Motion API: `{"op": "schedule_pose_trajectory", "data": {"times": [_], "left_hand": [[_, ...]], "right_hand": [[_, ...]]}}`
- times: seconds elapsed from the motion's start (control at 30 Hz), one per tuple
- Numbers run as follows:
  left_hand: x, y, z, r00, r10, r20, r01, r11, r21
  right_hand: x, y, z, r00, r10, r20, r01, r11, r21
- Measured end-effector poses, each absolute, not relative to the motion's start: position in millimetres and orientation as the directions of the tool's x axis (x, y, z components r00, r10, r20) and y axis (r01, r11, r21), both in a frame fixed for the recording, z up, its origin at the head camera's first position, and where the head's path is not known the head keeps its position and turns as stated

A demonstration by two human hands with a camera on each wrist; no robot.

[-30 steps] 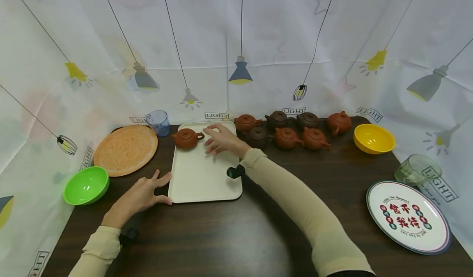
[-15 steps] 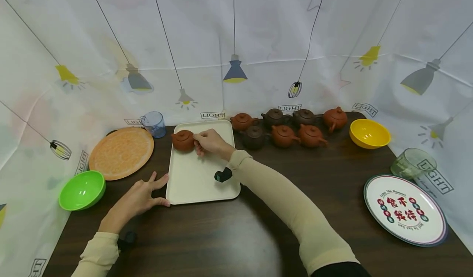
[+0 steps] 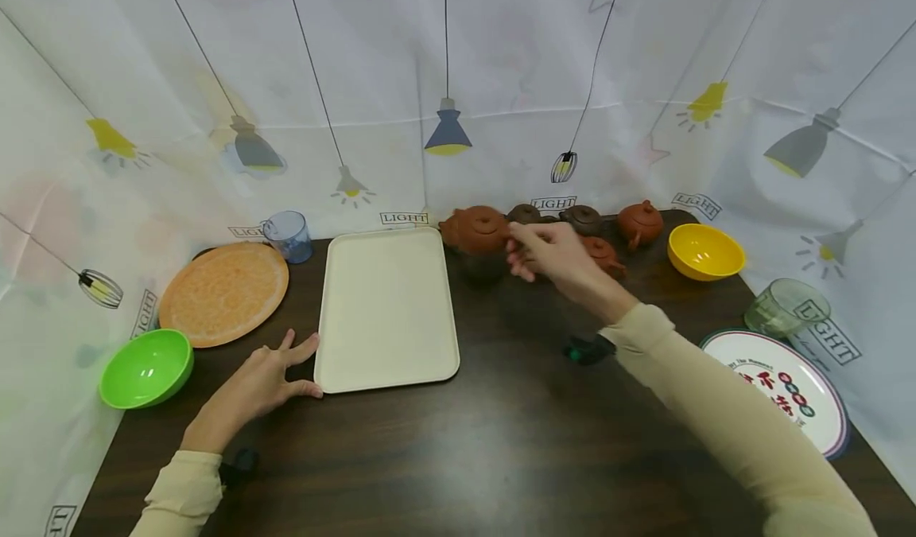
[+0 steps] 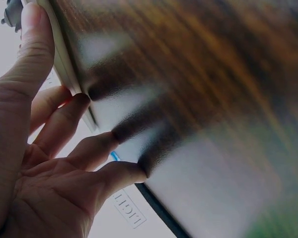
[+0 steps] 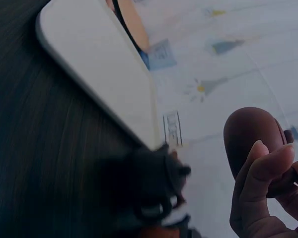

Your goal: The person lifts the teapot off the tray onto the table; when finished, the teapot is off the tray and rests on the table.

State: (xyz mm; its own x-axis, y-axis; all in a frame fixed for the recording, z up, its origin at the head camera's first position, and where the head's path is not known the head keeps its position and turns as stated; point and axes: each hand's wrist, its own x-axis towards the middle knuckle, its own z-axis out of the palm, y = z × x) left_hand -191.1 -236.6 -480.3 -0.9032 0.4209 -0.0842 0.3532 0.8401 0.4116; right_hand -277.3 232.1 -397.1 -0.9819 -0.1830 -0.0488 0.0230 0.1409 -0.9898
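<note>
My right hand point(image 3: 521, 241) grips a reddish-brown teapot point(image 3: 478, 229) by its handle and holds it in the air at the left end of a cluster of several clay teapots point(image 3: 640, 220). A dark teapot point(image 3: 481, 268) sits just below it. In the right wrist view the held teapot point(image 5: 251, 136) shows above my curled fingers point(image 5: 263, 183). The cream tray point(image 3: 386, 306) lies bare to the left. My left hand point(image 3: 293, 362) rests flat on the table, thumb against the tray's near left corner point(image 4: 64, 69).
An orange plate point(image 3: 224, 292), a green bowl point(image 3: 145, 367) and a blue cup point(image 3: 289, 235) stand left of the tray. On the right are a yellow bowl point(image 3: 704, 250), a clear glass cup point(image 3: 785, 306) and a printed plate point(image 3: 783, 386). A curtain backs the table.
My right hand took hold of the teapot on the tray, lifted it and carried it right to the teapot cluster. The tray now holds nothing. My left hand stayed put.
</note>
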Motion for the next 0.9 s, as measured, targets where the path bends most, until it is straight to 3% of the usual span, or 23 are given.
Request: {"op": "schedule_pose_trajectory", "data": {"times": [0.17,0.4,0.63,0.9], "left_hand": [[-189.3,-239.7,-478.5,-0.9,0.431,-0.064,0.373,0.838,0.398],[-186.7,-238.7,-479.4,-0.891,0.454,-0.018,0.405,0.811,0.421],[-188.3,-234.7,-478.0,-0.883,0.47,-0.015,0.421,0.805,0.419],[-185.8,-234.7,-478.1,-0.888,0.459,-0.027,0.41,0.816,0.408]], "right_hand": [[-242.0,324.2,-395.9,-1.0,0.024,-0.015,0.018,0.114,-0.993],[-206.0,404.7,-420.8,-0.968,0.226,-0.11,0.124,0.051,-0.991],[-195.4,434.9,-450.5,-0.928,0.315,-0.199,0.227,0.055,-0.972],[-205.6,440.0,-466.9,-0.929,0.27,-0.252,0.296,0.137,-0.945]]}}
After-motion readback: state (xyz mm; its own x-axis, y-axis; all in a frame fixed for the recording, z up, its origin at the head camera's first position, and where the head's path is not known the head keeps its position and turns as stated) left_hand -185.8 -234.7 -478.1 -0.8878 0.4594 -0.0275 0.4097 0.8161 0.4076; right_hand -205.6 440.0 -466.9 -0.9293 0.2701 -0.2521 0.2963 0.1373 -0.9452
